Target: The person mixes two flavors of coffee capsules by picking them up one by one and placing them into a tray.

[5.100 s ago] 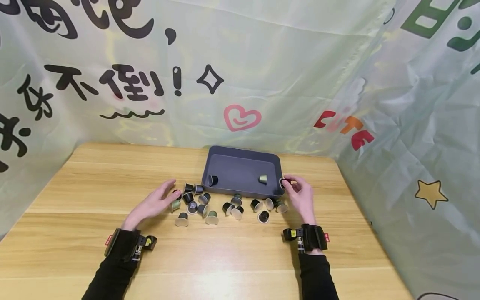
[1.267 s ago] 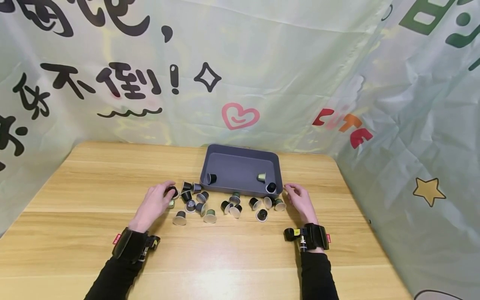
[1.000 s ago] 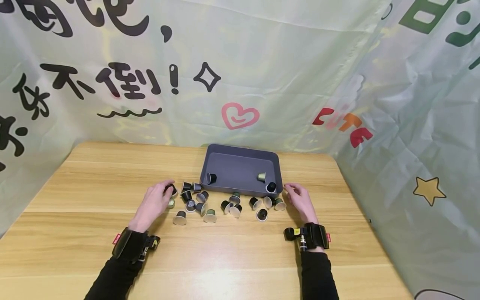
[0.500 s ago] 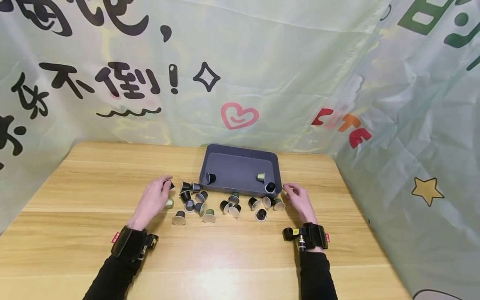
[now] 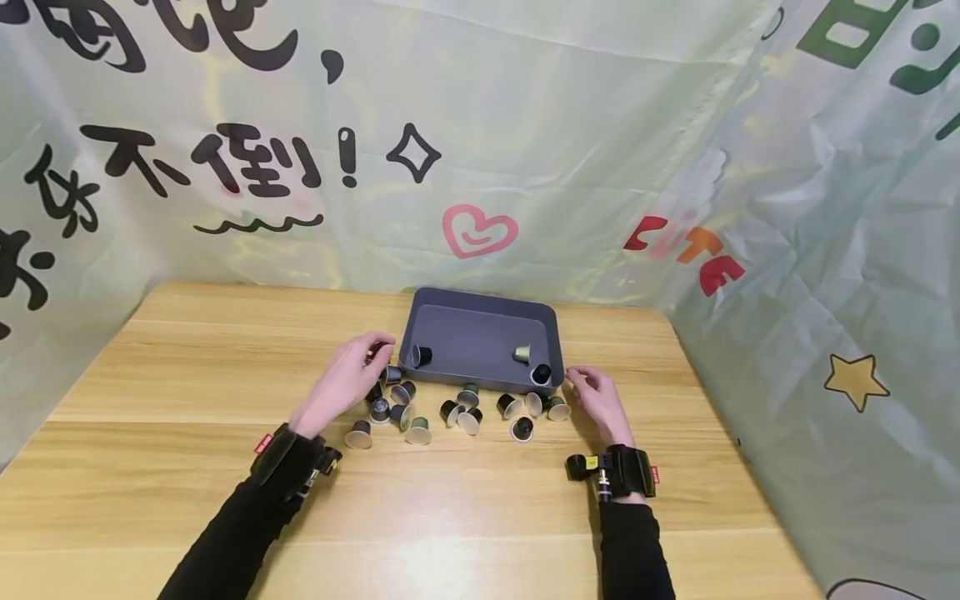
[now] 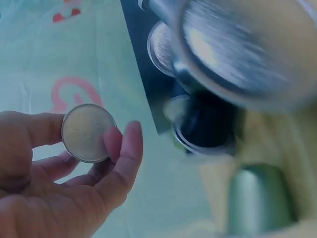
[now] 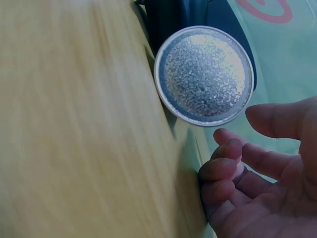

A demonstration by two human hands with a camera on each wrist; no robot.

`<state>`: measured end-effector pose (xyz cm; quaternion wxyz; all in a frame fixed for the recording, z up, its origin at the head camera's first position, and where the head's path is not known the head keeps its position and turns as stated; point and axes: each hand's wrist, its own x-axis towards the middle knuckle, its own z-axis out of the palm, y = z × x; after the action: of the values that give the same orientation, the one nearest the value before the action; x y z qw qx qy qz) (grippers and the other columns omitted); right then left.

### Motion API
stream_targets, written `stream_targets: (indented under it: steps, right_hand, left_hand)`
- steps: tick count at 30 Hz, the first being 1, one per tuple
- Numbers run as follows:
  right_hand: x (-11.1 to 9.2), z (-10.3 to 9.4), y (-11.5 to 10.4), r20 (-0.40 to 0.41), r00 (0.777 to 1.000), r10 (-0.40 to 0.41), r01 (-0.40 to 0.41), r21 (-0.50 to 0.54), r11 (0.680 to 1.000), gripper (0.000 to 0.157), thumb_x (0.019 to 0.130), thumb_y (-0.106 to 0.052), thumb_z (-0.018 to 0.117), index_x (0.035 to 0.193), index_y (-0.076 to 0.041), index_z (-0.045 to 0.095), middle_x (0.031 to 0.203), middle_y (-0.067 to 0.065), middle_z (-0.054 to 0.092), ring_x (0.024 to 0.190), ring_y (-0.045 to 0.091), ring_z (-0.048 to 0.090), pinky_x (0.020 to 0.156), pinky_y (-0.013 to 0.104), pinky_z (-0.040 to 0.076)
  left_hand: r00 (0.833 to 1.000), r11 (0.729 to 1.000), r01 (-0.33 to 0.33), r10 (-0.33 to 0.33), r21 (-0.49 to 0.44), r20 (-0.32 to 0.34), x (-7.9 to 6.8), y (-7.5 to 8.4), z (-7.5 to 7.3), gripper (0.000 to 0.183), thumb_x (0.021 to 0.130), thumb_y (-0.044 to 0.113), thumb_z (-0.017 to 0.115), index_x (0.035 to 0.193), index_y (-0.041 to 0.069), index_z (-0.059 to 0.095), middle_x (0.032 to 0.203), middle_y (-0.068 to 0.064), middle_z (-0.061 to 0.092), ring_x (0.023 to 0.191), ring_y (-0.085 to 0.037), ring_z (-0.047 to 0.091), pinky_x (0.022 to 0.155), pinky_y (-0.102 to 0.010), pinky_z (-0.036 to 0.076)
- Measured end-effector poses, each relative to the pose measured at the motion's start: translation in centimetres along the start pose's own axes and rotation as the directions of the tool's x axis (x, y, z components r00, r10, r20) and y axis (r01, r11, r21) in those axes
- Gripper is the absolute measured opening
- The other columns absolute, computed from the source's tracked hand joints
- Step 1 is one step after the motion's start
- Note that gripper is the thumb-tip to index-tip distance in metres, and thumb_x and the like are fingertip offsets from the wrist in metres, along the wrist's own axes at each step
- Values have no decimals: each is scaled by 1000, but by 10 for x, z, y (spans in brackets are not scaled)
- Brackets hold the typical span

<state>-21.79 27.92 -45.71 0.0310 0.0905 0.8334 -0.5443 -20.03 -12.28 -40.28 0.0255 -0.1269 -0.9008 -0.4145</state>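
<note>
Head forward-down, wrist views close (table (image 5: 450,508) shared)

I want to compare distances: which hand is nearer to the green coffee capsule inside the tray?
The right hand: just outside the near right corner of the tray, close to the green coffee capsule. The left hand is farther, left of the tray, pinching another coffee capsule.
</note>
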Motion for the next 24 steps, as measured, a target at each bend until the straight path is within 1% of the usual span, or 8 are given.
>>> stream_targets:
  steps: [2,4,6,8,13,17,21,24]
  right_hand:
    - [0,0,0,3,1000,-2,2,2,1000,41,105,-22,52,135,6,55,78,-3,55,68,7,50,61,17,43]
    - [1,0,0,1,1000,-5,5,4,1000,41,105,-22,52,135,6,55,79,-3,55,69,8,50,62,17,43]
    - [1,-1,0,3,1000,-7,7,2,1000,41,105,-22,52,135,6,55,79,-2,55,69,8,50,62,18,43]
    - [0,0,0,3,1000,-6,6,-3,1000,41,105,-22,52,135,6,55,78,-2,55,69,8,50,61,18,43]
    - [-1,1,2,-3,1000,-6,6,-9,1000,40,105,-21,52,133,6,57,78,-1,55,69,9,51,62,18,43]
    - [-1,2,3,-14,1000,-18,18,-7,1000,39,104,-21,52,132,6,58,79,-1,56,71,9,51,63,18,44]
    - [-1,2,2,-14,1000,-19,19,-18,1000,39,105,-21,52,133,5,57,81,-1,57,73,9,52,65,18,46]
    - [-1,1,1,-9,1000,-16,16,-20,1000,41,105,-22,51,135,5,56,83,-1,58,75,9,52,66,18,46]
  left_hand:
    - [999,1000,-15,15,-5,35,6,6,4,34,106,20,49,132,1,59,120,-22,69,96,-29,67,83,-43,58]
    - [997,999,-33,33,-7,65,12,12,8,32,105,21,51,129,3,61,112,-19,71,89,-24,65,76,-36,55]
    - [994,998,-59,59,2,91,18,15,13,30,104,20,52,126,3,63,108,-17,72,86,-21,63,73,-32,51]
    - [991,998,-68,66,10,113,23,18,17,29,104,20,53,125,4,65,107,-15,72,87,-21,62,75,-30,48]
    - [985,999,-51,52,-6,164,31,20,27,33,104,18,54,129,-1,62,111,-17,72,95,-25,65,83,-36,53]
    - [986,999,-35,41,-38,160,33,19,29,38,104,18,53,134,-4,58,118,-20,71,105,-30,67,94,-45,55]
    - [990,996,-29,40,-87,137,25,12,21,38,105,18,51,134,-5,57,124,-24,68,110,-34,66,99,-50,55]
    - [992,994,-21,34,-106,126,15,1,8,38,105,17,50,136,-3,56,128,-25,66,112,-36,65,100,-52,55]
